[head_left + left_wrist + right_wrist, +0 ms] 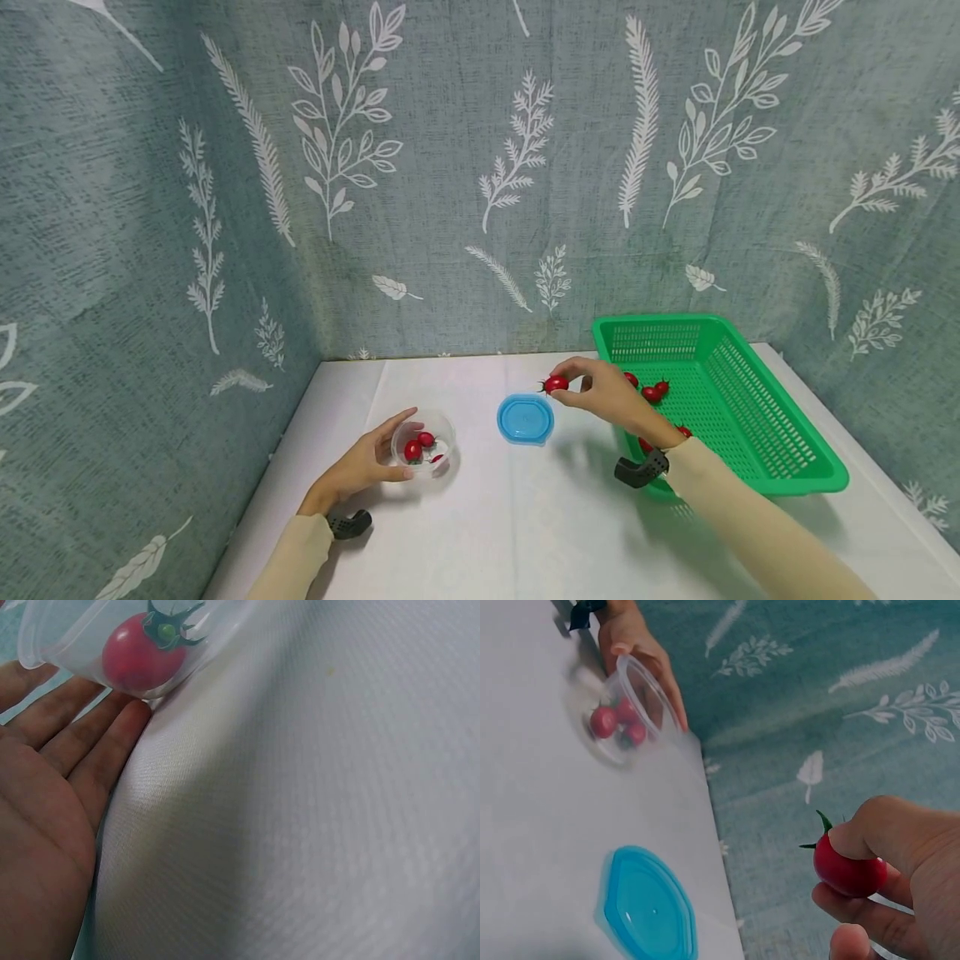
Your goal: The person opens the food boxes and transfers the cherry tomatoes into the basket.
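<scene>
My left hand holds a clear round plastic container on the table, thumb on the near side and fingers on the far side. Three cherry tomatoes lie inside it; in the left wrist view, one tomato with a green stem shows through the wall. Between thumb and fingertips, my right hand pinches a red cherry tomato, its green stem pointing left. That hand is raised beside the green basket's left rim, just right of a blue lid lying on the table.
The green plastic basket stands at the right with several cherry tomatoes along its left side, partly behind my right forearm. A white cloth covers the table. Patterned grey-green fabric rises behind and at the left.
</scene>
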The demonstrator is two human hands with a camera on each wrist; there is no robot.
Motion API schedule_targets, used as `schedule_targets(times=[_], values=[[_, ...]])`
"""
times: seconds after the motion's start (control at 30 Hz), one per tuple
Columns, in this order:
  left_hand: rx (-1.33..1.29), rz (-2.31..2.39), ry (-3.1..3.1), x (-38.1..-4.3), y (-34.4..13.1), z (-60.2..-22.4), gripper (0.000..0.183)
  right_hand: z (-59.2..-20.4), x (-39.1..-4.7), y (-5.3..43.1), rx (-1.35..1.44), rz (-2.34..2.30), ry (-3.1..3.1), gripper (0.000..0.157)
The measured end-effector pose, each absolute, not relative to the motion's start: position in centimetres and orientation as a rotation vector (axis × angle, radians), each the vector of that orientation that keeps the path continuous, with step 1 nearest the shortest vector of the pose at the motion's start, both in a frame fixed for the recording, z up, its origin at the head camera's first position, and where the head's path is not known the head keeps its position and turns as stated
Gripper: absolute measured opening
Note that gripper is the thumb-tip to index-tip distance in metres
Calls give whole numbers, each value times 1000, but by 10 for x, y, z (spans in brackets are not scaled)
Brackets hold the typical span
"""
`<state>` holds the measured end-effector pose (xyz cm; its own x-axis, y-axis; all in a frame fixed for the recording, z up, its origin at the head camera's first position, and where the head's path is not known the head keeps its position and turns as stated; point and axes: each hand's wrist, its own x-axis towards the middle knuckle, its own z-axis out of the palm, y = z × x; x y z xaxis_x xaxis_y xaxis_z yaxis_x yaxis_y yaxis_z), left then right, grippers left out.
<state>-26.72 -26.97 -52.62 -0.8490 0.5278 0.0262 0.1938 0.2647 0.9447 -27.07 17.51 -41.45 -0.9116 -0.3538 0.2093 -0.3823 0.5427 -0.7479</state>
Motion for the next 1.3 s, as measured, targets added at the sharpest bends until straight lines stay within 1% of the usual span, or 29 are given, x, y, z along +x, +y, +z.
schedule_targets(times=[0.23,0.43,0.6,0.7,1.0,1.1,1.3], values=[[689,1615,2249,-266,-269,-525,100,-416,-268,194,620,1349,-2712,24],[695,1610,2249,-266,-269,-524,102,-416,-266,210,527,1416,-2717,23],[677,1606,2246,-266,-269,-524,103,-415,-265,222,507,1379,-2718,24],[668,1610,2242,-266,-269,-524,103,-416,-265,230,482,1331,-2726,26],[695,1622,2238,-266,-269,-525,101,-416,-260,256,426,1394,-2715,32],[704,1628,2231,-266,-268,-524,101,-417,-262,265,382,1405,-2725,36],[680,1625,2239,-265,-269,-523,98,-418,-262,283,303,1375,-2745,39]])
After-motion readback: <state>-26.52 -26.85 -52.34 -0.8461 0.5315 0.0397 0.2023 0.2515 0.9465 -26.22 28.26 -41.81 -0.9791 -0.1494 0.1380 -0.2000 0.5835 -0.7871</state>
